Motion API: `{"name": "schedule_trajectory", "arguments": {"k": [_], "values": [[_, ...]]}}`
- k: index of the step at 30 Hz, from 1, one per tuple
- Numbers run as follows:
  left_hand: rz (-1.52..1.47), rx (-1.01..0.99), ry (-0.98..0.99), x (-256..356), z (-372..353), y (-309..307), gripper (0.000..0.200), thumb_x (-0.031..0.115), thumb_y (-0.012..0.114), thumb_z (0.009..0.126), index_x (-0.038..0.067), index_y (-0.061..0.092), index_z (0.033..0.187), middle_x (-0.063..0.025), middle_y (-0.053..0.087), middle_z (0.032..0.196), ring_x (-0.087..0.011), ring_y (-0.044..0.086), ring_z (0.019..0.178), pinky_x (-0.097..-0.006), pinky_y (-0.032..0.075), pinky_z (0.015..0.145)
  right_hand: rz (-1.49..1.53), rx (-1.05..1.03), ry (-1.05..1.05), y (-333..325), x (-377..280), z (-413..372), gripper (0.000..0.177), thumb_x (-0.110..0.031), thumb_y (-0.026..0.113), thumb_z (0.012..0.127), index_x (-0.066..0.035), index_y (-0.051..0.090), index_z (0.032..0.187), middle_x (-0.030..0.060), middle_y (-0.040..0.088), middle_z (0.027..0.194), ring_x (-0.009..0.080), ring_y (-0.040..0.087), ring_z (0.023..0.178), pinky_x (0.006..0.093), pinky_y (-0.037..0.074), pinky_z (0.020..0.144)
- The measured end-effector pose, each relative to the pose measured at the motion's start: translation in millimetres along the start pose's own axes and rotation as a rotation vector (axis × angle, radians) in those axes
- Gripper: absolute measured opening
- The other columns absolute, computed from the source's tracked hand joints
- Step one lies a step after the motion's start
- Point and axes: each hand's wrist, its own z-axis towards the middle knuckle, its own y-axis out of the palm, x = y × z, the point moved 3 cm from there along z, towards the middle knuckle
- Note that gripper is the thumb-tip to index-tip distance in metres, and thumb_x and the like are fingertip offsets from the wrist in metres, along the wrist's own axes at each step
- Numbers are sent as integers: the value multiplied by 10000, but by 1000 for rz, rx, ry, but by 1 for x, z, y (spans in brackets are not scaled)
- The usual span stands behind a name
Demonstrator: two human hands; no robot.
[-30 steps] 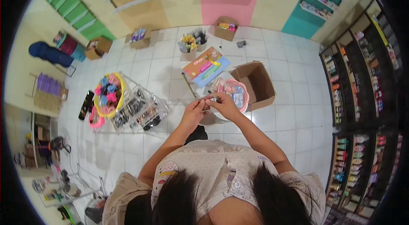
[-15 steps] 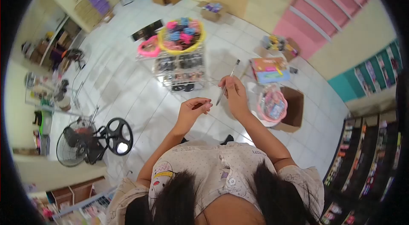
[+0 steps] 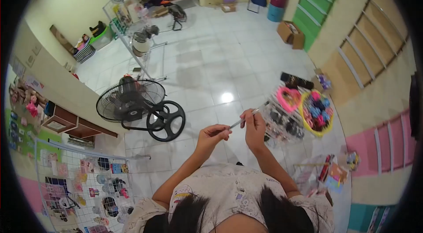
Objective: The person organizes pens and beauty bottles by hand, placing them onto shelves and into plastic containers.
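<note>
My right hand (image 3: 254, 125) is raised in front of my chest, closed around a thin metal rod (image 3: 243, 120) that points up and to the right. My left hand (image 3: 212, 135) is pinched on the rod's lower end, next to the right hand. Just beyond the right hand stands a clear rack (image 3: 285, 123) of dark hair accessories, with a yellow basket (image 3: 316, 111) of coloured hair clips and a pink ring basket (image 3: 288, 99) on top.
A black floor fan (image 3: 136, 105) stands on the white tiles to my left. A wire grid panel (image 3: 83, 180) hung with small items is at lower left. Cardboard boxes (image 3: 291, 33) sit by the green shelf; packaged goods (image 3: 330, 171) lie at right.
The view has swung far to the left, from the boxes and basket to the fan and grid panel. My hands drew a thin rod up and now both hold it.
</note>
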Motion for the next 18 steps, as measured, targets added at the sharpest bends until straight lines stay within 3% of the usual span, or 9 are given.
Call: {"name": "schedule_trajectory", "arguments": {"k": [5,6,8,10,12,13,14,16,18], "values": [[46,138,-59,10,66,-60,199,89,666,853,-28,662,1015,-99,682,910,-119,595,752,-253,482,708,-16,-121,45,45,65,72,226,-169,482,974,-5,560,840,20,536,724,71,472,590,213,383,537],[6,168,-44,8,85,-70,146,126,633,885,-11,633,934,-69,644,789,-98,545,641,-238,453,630,-33,-134,59,51,79,91,224,-167,483,974,-5,563,840,15,532,710,71,467,578,213,379,527],[-442,104,-136,13,126,-88,189,197,582,922,45,543,817,-24,534,652,-77,431,516,-212,359,499,-29,-207,80,67,108,129,217,-149,485,970,-8,563,824,27,554,715,83,507,580,227,408,525],[-401,215,-163,23,176,-112,237,246,562,929,80,480,782,-5,459,617,-69,366,478,-204,287,453,-55,-312,86,83,139,164,203,-136,484,968,-9,555,826,52,575,758,95,529,598,238,433,535],[-386,294,-188,32,227,-128,250,259,549,930,96,453,767,15,401,593,-64,317,448,-204,244,422,-240,-359,-152,96,158,210,160,-101,499,952,-11,563,835,66,578,733,110,551,599,249,444,531],[-365,309,-195,40,255,-142,237,248,546,928,95,457,770,25,381,587,-64,299,437,-208,236,415,-237,-402,-273,104,170,235,101,-64,531,926,-23,568,841,70,589,720,126,564,602,257,447,540],[-344,332,-217,48,278,-157,225,236,543,927,94,462,773,34,362,581,-64,282,427,-213,228,407,-123,-423,-261,120,156,263,26,-39,596,880,-37,581,859,75,608,746,175,581,604,282,461,552],[-251,358,-202,74,333,-186,204,243,553,885,129,447,753,50,366,592,-62,313,448,-209,248,427,-275,-610,-531,149,164,339,93,-25,646,832,-44,592,906,92,616,784,238,598,644,318,479,575],[-246,424,-215,86,373,-203,202,255,554,870,143,440,747,55,371,594,-57,332,464,-205,262,439,-277,-693,-519,166,182,385,150,-23,666,807,-46,592,936,102,614,797,265,601,675,336,487,594]]}}
